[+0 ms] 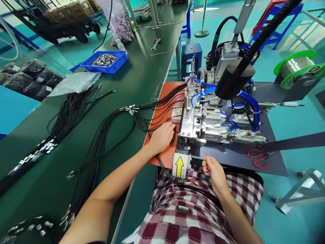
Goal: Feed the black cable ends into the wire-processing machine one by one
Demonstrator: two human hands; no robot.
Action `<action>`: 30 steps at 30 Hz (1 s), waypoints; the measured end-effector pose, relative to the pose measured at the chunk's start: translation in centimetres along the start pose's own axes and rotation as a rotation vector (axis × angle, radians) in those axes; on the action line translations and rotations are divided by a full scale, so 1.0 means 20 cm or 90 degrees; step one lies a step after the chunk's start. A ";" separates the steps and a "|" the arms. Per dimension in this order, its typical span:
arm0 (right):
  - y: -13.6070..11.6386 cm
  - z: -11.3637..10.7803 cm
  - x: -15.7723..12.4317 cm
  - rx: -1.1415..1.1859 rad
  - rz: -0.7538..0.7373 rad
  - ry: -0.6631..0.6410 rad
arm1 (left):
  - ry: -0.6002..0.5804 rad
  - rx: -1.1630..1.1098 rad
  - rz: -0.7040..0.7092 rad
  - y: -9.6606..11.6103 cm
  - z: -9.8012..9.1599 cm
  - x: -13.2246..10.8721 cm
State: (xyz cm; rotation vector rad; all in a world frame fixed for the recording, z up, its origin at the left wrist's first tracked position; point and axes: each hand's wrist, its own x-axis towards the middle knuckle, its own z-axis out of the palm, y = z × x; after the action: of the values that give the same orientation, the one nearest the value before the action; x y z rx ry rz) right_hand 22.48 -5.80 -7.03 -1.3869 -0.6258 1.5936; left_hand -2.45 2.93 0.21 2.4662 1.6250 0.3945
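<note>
My left hand [164, 136] rests on the orange plate [165, 156] with its fingers bent together on a black cable at the machine's edge; the fingertips are partly hidden. Thin black cables [162, 101] run across the plate into the silver machine [210, 123] with blue air tubes. My right hand [213, 172] is closed in front of the machine, its fingers curled beside a black strip [196, 162]. What it may hold cannot be made out. Between my hands sits a white cylinder [181, 166] marked with a yellow arrow. Cable ends with bare wires [174, 188] hang over my lap.
Bundles of black cables [99, 135] spread over the green table [137, 142]. A blue tray [111, 67] holds small metal parts, near a full plastic bag [123, 27]. Red-handled scissors [259, 158] lie on the machine's dark base. A green wire spool [296, 69] stands at right.
</note>
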 end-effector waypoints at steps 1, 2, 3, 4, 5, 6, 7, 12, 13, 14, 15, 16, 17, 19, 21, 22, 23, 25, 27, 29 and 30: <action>-0.01 0.00 -0.01 -0.004 -0.005 -0.001 | 0.009 -0.030 0.002 -0.01 -0.03 0.02; -0.03 0.00 -0.02 -0.008 -0.010 -0.001 | 0.018 -0.067 0.003 -0.02 -0.06 0.01; -0.04 -0.01 -0.04 -0.011 -0.015 0.002 | 0.022 -0.107 0.006 -0.02 -0.09 -0.01; -0.05 -0.02 -0.05 -0.012 -0.020 0.003 | 0.014 -0.146 0.020 -0.01 -0.12 -0.06; -0.05 -0.04 -0.06 -0.012 -0.023 0.006 | -0.009 -0.177 0.049 0.01 -0.15 -0.11; -0.06 -0.05 -0.07 -0.012 -0.024 0.010 | -0.082 -0.200 0.102 0.03 -0.18 -0.18; -0.07 -0.06 -0.07 -0.013 -0.024 0.013 | -0.187 -0.213 0.168 0.04 -0.20 -0.24; -0.10 -0.05 -0.09 -0.045 -0.030 -0.017 | -0.281 -0.113 0.233 0.11 -0.22 -0.40; -0.11 -0.03 -0.10 -0.057 -0.038 -0.029 | -0.274 -0.134 0.224 0.11 -0.22 -0.40; -0.12 -0.01 -0.11 -0.073 -0.051 -0.039 | -0.265 -0.176 0.211 0.11 -0.22 -0.39; -0.13 0.01 -0.12 -0.091 -0.067 -0.048 | -0.248 -0.230 0.191 0.12 -0.22 -0.37; -0.14 0.03 -0.13 -0.113 -0.085 -0.058 | -0.223 -0.285 0.166 0.12 -0.22 -0.36; -0.15 0.05 -0.14 -0.136 -0.103 -0.070 | -0.192 -0.332 0.141 0.13 -0.22 -0.34; -0.17 0.09 -0.17 -0.180 -0.128 -0.112 | -0.139 -0.390 0.098 0.15 -0.21 -0.32; -0.19 0.12 -0.20 -0.219 -0.151 -0.164 | -0.125 -0.420 0.044 0.18 -0.19 -0.31; -0.20 0.14 -0.21 -0.227 -0.162 -0.187 | -0.133 -0.433 0.013 0.19 -0.18 -0.31; -0.20 0.15 -0.22 -0.229 -0.171 -0.205 | -0.144 -0.446 -0.016 0.20 -0.17 -0.31; -0.21 0.17 -0.22 -0.214 -0.180 -0.216 | -0.158 -0.464 -0.051 0.20 -0.15 -0.32; -0.22 0.19 -0.21 -0.203 -0.180 -0.203 | -0.156 -0.464 -0.053 0.20 -0.15 -0.33; -0.22 0.21 -0.20 -0.209 -0.181 -0.173 | -0.147 -0.446 -0.042 0.21 -0.15 -0.32; -0.23 0.22 -0.19 -0.213 -0.184 -0.159 | -0.142 -0.428 -0.033 0.22 -0.16 -0.31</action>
State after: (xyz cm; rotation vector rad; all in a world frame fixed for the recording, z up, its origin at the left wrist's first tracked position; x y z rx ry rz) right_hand 19.39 -6.28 -0.26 -1.2680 -1.2320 1.4816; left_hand -1.93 -4.61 3.61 1.8831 1.2044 0.5297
